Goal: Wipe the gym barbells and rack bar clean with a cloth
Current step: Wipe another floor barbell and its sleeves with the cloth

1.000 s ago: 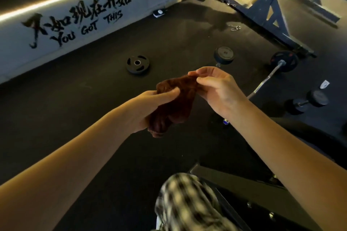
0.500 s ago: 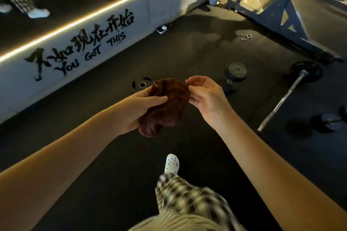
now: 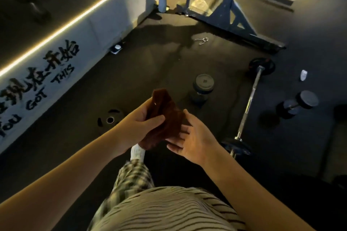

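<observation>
A dark brown cloth (image 3: pixel 165 114) is bunched in front of me, gripped by my left hand (image 3: pixel 139 127) with the thumb across it. My right hand (image 3: pixel 193 137) lies beside and under the cloth's right edge, fingers extended and touching it. On the black floor to the right lies a chrome barbell (image 3: pixel 248 103) with a small plate at each end. A dumbbell (image 3: pixel 298 104) lies further right. The blue rack frame (image 3: pixel 231 15) stands at the back.
An upright dumbbell (image 3: pixel 203 86) stands on the floor just beyond my hands. A loose weight plate (image 3: pixel 109 119) lies to the left, partly behind my left hand. A spring collar (image 3: pixel 201 40) lies near the rack. A lettered low wall with a light strip runs along the left.
My hands and the cloth have dropped lower in view as I stepped forward. My right hand has let go of its pinch on the cloth and opened beside it.
</observation>
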